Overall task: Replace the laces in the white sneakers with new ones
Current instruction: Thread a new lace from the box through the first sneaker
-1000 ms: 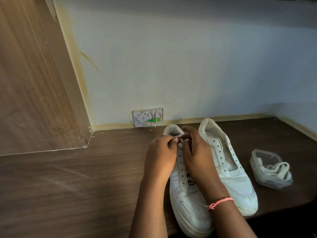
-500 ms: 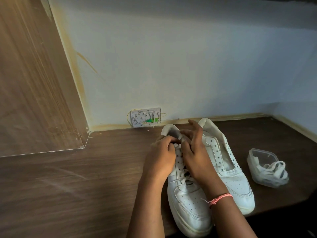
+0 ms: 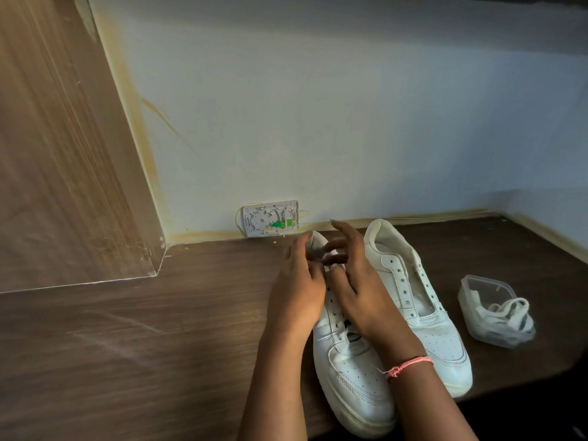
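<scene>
matt leather sneakers (image 3: 356, 370), wood-grain table (image 3: 143, 345), clear plastic tub (image 3: 477, 291).

Dim, soft, even indoor light; faint glare streaks on the tabletop (image 3: 127, 329) toward 8 o'clock; wide-angle bowing at the edges; slight motion blur on the right hand (image 3: 356, 281) fingers.

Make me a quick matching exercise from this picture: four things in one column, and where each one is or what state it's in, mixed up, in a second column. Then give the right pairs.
Things
1. left sneaker
2. right sneaker
3. plastic container
4. pink thread bracelet

Places or states
A. holds loose white laces
B. tied round the right wrist
C. under both hands, partly laced
D. eyelets bare, no lace

Pairs: 1-C, 2-D, 3-A, 4-B
</scene>
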A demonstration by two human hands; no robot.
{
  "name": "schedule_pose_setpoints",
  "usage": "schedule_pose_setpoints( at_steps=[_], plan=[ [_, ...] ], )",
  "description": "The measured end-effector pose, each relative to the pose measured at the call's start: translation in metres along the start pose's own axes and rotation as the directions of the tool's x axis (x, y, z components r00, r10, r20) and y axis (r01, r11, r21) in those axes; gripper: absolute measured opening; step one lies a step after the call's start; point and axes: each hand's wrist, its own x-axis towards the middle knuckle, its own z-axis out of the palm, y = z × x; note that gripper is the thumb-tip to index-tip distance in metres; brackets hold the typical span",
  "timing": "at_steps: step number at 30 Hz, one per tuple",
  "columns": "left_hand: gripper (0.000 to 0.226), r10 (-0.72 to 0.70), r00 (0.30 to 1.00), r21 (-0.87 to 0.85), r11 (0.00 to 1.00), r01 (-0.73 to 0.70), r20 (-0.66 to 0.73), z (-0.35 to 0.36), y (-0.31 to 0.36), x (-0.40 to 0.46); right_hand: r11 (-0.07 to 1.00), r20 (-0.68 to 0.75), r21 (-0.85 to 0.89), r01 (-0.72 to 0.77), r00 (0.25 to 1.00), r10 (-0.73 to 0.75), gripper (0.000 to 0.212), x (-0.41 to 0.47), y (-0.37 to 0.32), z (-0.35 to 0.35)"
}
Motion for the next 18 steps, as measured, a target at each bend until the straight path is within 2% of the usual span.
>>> schedule_pose_setpoints(
  at_steps=[3,6,8,10,12,15,18],
  plan=[
    [0.045,0.023,0.999,-0.028,0.999,-0.024,-0.031,0.0,-0.002,0.002,0.984,-0.116,0.175,0.005,0.993,0.016,0.06,0.002,-0.003,0.001],
    [0.043,-0.003,1.0,-0.097,0.995,0.001,-0.029,-0.002,-0.005,0.002,0.983,-0.266,0.177,-0.04,0.96,0.087,0.057,0.004,0.001,-0.003],
    [0.04,-0.016,0.998,-0.127,0.992,0.008,-0.068,-0.003,-0.005,0.003,0.977,-0.22,0.189,-0.098,0.965,0.14,0.056,0.004,0.004,-0.004],
    [0.032,-0.028,0.995,-0.149,0.989,0.014,-0.095,-0.004,-0.005,0.005,0.972,-0.094,0.175,-0.157,0.98,0.176,0.053,0.004,0.006,-0.001],
    [0.023,-0.059,0.996,-0.184,0.982,0.046,-0.065,-0.005,-0.007,0.007,0.979,-0.021,0.117,-0.165,0.986,0.168,0.051,0.002,0.008,0.004],
    [0.011,-0.079,0.995,-0.185,0.979,0.089,0.061,-0.012,-0.009,0.007,0.993,-0.038,0.021,-0.116,0.992,0.117,0.05,0.001,0.007,0.004],
    [0.011,-0.05,0.997,-0.182,0.981,0.061,0.061,-0.016,-0.012,0.006,0.989,-0.042,-0.127,-0.072,0.997,0.067,0.045,0.003,0.009,0.003]
  ],
)
